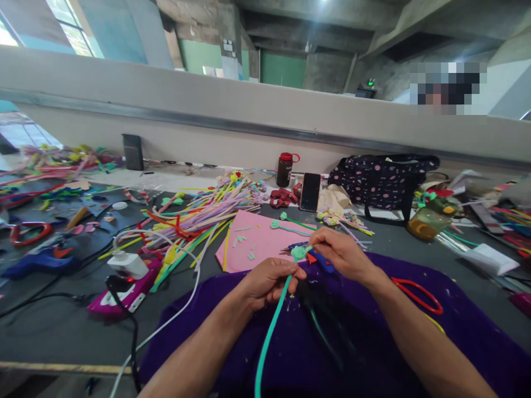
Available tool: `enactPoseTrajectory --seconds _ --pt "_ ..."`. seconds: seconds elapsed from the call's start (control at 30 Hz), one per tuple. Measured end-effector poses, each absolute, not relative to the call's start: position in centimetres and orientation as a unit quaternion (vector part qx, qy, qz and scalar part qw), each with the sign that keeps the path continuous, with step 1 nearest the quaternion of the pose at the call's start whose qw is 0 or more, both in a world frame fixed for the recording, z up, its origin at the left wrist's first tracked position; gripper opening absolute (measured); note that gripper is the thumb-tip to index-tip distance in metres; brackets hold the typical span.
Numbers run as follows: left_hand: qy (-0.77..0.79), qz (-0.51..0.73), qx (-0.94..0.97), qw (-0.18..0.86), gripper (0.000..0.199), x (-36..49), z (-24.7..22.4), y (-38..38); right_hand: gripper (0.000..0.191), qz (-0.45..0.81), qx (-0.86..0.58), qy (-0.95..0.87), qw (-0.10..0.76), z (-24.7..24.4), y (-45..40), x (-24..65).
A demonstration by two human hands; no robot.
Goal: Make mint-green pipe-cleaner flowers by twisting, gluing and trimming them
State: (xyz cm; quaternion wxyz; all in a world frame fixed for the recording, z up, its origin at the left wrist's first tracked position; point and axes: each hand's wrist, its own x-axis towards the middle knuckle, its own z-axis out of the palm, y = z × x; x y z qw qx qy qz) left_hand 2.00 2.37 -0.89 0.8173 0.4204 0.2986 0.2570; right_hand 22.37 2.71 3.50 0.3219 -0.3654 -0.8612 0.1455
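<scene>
My left hand [269, 282] is closed, pinching a green pipe cleaner [271, 331] just below its coiled, flower-like head [298, 252]. The long stem hangs down towards me over a purple cloth [199, 326]. To the upper right, my right hand [342, 251] has thumb and fingers closed at the edge of that coil, on a short green piece of the pipe cleaner. Behind the hands lies a blue tool [326, 262] with a pointed metal tip, partly hidden. A dark tool with two long handles [317, 326] rests on the cloth below.
A pink sheet [244, 249] bears green scraps and coiled stems. Bundled pipe cleaners [207, 207], a power strip [124, 296] with cables and another blue tool [37, 262] lie left. A phone [310, 192], bottle [284, 170], dark bag [373, 179] and jar [429, 221] stand behind.
</scene>
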Motion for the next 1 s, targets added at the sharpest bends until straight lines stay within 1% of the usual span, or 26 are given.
enactPoseTrajectory --seconds 0.17,0.33,0.57,1.0 --pt "0.320 0.228 0.431 0.812 0.023 2.01 -0.85 2.44 0.011 0.165 -0.333 -0.871 0.322 3.79 3.66 22.76" --pt "0.317 0.195 0.456 0.809 0.025 1.99 -1.34 2.63 0.010 0.148 -0.321 -0.890 0.289 3.70 3.32 22.49" --pt "0.310 0.183 0.474 0.803 0.026 1.88 -1.74 2.73 0.010 0.139 -0.297 -0.912 0.247 3.89 3.41 22.38" --pt "0.313 0.164 0.498 0.792 0.027 1.89 -1.29 2.55 0.009 0.167 -0.285 -0.915 0.231 3.32 3.63 22.24"
